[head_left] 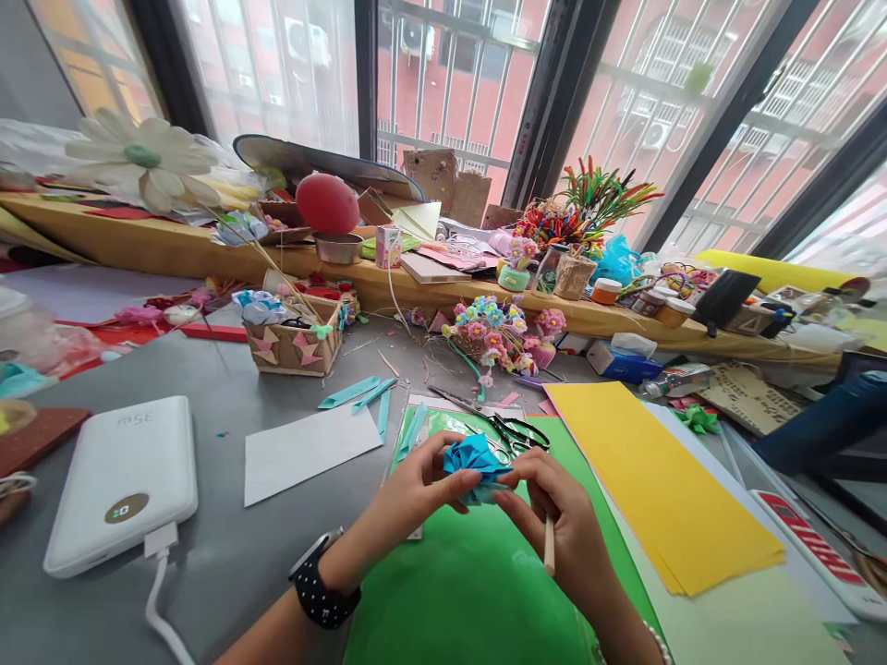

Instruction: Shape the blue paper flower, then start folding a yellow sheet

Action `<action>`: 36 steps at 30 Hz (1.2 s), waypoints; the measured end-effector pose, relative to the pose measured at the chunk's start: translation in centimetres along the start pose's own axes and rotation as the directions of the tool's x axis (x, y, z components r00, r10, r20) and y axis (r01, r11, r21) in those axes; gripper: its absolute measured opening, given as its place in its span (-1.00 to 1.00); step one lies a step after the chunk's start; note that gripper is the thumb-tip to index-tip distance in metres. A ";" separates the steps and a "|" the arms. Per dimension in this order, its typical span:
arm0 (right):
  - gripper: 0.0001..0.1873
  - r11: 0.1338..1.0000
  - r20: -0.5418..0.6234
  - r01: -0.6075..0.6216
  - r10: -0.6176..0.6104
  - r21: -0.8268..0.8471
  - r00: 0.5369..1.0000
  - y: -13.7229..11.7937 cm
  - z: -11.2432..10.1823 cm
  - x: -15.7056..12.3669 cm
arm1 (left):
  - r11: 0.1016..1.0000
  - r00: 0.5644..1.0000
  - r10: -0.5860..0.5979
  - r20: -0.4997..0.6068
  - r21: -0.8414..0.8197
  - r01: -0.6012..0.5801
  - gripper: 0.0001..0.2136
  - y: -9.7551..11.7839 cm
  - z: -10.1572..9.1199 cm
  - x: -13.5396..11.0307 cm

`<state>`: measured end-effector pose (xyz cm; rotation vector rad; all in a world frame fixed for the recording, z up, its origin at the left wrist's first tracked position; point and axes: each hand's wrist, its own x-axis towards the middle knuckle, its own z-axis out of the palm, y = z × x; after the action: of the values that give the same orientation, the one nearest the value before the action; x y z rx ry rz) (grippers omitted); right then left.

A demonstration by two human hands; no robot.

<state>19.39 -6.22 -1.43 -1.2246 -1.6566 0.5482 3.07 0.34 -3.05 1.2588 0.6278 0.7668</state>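
A blue folded paper flower (474,456) with layered petals, paler underneath, is held over a green sheet (478,591). My left hand (431,482) grips it from the left, thumb in front. With thumb and index finger, my right hand (554,503) pinches the flower's right edge. A short wooden stick (550,547) is tucked in the same hand and points down. Black-handled scissors (521,434) lie just beyond the hands. Light blue folded paper strips (350,392) rest further left, near a white sheet of paper (309,454).
At left lies a white power bank (128,480) with a cable. Yellow paper sheets (658,489) lie at right. Behind stand a cardboard basket (295,346), a bunch of small craft flowers (492,328) and a blue tissue pack (627,360). A cluttered ledge (388,282) runs below the windows.
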 end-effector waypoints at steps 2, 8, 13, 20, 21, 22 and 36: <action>-0.89 1.000 0.013 -0.004 0.004 0.020 1.000 0.0 0.0 0.1 | 0.999 1.000 0.030 -0.001 -0.019 -0.030 -0.56 -0.3 -0.1 0.1; -0.90 0.997 0.005 0.047 -0.047 0.068 0.999 -0.1 0.0 0.1 | 0.995 0.995 0.083 0.046 -0.057 -0.080 -0.59 -0.1 -0.4 0.2; -0.86 0.995 0.012 0.089 -0.090 0.037 0.996 -0.4 -0.3 0.1 | 0.992 0.989 0.122 0.082 -0.024 -0.120 -0.61 0.3 -0.4 0.1; -0.89 0.977 -0.092 0.133 -0.150 -0.165 0.984 0.4 0.2 0.1 | 0.893 0.961 0.250 -0.122 0.413 -0.180 -0.53 0.3 0.3 -0.7; -0.90 0.972 -0.107 0.132 -0.155 -0.195 0.982 0.5 0.4 0.1 | 0.871 0.950 0.269 -0.161 0.461 -0.168 -0.53 0.2 0.4 -0.8; -0.90 0.966 -0.119 0.134 -0.164 -0.222 0.979 0.7 0.6 0.0 | 0.858 0.941 0.278 -0.192 0.490 -0.153 -0.53 0.2 0.5 -0.8; -0.84 0.937 -0.148 0.186 -0.237 -0.297 0.960 0.4 1.0 0.2 | 0.860 0.955 0.283 -0.087 0.465 -0.213 -0.55 -0.8 1.0 -0.9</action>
<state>18.68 -5.69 -2.11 -1.2345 -1.7210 0.0639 3.39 -1.03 -3.59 1.7465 0.8085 0.9743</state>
